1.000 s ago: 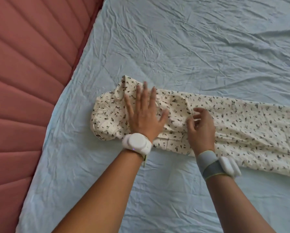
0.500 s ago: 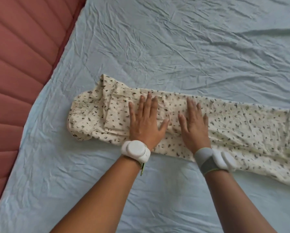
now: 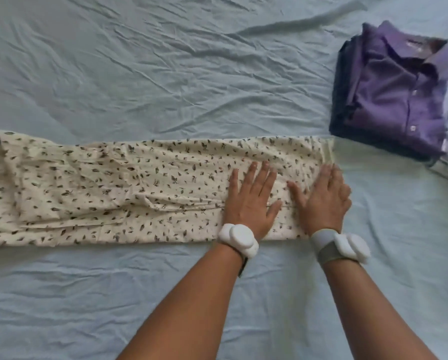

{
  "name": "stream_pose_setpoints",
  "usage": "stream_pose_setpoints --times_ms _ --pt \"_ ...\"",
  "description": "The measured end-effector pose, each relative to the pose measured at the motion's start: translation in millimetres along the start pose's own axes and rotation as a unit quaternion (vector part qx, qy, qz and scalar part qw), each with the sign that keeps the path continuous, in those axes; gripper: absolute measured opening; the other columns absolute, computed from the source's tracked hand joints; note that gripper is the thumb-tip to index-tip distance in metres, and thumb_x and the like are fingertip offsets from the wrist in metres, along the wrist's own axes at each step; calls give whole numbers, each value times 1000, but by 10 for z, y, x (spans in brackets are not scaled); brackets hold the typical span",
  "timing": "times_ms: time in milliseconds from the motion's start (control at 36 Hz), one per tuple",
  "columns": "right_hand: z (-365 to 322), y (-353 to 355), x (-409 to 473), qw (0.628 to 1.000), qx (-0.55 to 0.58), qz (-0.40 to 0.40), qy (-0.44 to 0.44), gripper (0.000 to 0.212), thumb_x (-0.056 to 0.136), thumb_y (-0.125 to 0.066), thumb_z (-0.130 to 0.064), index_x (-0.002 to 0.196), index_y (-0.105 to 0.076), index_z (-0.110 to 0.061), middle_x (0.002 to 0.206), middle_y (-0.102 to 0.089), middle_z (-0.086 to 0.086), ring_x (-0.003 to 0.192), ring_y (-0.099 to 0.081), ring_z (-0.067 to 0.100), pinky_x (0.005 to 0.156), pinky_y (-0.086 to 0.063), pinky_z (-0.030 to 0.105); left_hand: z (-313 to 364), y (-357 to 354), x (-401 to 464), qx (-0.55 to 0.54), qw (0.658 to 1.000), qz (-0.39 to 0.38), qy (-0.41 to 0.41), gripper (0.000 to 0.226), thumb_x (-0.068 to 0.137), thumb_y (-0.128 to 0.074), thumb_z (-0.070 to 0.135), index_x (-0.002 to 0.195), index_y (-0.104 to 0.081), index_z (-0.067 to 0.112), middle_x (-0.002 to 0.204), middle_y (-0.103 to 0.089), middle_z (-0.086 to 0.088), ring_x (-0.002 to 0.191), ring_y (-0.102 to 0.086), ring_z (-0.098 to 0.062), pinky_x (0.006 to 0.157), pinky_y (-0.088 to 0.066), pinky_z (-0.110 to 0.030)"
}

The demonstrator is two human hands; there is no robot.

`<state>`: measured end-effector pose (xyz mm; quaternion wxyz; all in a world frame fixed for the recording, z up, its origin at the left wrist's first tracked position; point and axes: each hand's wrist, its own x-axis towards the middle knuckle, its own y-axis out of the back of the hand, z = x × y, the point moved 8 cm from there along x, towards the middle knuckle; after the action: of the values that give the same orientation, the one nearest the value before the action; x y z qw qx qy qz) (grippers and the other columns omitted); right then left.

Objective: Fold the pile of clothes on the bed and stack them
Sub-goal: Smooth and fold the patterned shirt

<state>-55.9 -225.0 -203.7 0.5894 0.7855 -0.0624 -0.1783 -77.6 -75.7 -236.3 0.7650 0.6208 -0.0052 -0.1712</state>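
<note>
Head view: left hand and right hand press flat, fingers straight, on the floral garment; stack near its right end.

Both forearms reach forward from the bottom edge, bare, roughly parallel and angled slightly leftward toward the wrists. The left hand lies flat, palm down, its 4 fingers straight and close together and the thumb spread out to the right; the right hand lies flat just beside it, palm down, thumb pointing left toward the other thumb. Each wrist carries a band with a white rounded device on top.
</note>
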Motion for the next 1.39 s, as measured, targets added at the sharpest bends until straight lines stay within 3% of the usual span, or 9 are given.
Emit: stream_pose_setpoints --times_ms 222,333,444,611,750,889,1056,1250,1389 --pt "330 105 317 979 161 -86 -85 59 65 -75 -57 109 -64 -19 107 -68 6 101 -62 28 86 -52 45 568 -101 -19 -42 998 -27 -50 63 96 -9 45 156 -8 24 163 0 -1 150 0 -23 119 8 -47" --pt "157 200 306 978 181 -93 -48 51 68 -65 -47 110 -65 -19 105 -67 10 102 -61 29 90 -50 38 547 86 53 -256 964 -67 -6 71 90 -11 58 155 -7 28 163 -2 6 150 6 -14 119 14 -37" --pt "-237 392 84 977 200 -69 14 30 90 -55 -16 119 -50 -14 103 -64 6 93 -58 26 76 -43 28 287 502 -25 -666 728 -63 151 72 90 -38 66 152 -22 34 154 -35 7 138 -36 -11 112 -27 -37" --pt "-1250 528 -402 927 340 -107 118 31 93 -59 -27 119 -48 -16 90 -57 -6 76 -53 13 56 -39 7 -497 762 -263 -821 529 -13 213 80 84 -28 79 141 -47 26 135 -59 -3 115 -62 -23 86 -53 -41" --pt "-1822 336 -762 903 375 -132 163 35 95 -52 -44 123 -52 -22 98 -66 -2 90 -63 10 80 -52 31 -1260 658 -554 -898 382 45 214 81 89 -33 74 140 -49 14 140 -53 -17 129 -51 -34 106 -42 -51" --pt "-1771 27 -732 943 250 -66 211 35 99 -48 -32 128 -55 -13 127 -59 6 120 -52 21 99 -42 38 -1609 407 -840 -703 593 21 392 45 75 -79 39 115 -65 22 116 -70 -10 113 -63 -33 98 -48 -54" --pt "-1738 -409 -887 963 63 -107 239 60 99 -30 -50 153 -14 -31 162 -4 -4 149 2 16 116 -3 53 -1875 787 -897 -590 716 99 358 14 91 -65 20 104 -66 23 101 -70 4 97 -65 -15 94 -52 -39" --pt "-1771 -665 -970 964 6 -120 239 60 97 -19 -55 153 -7 -35 161 5 -9 148 11 12 114 8 54 -1679 1308 -912 -227 909 265 227 49 92 -46 32 137 -49 14 142 -47 -8 130 -44 -26 105 -41 -43" --pt "-1604 -632 -747 981 20 -42 190 62 93 -6 -56 152 -8 -38 161 6 -8 147 13 12 115 8 53 -1512 724 -519 22 989 80 126 66 95 -11 51 154 -21 23 163 -10 0 151 -3 -21 118 6 -55"
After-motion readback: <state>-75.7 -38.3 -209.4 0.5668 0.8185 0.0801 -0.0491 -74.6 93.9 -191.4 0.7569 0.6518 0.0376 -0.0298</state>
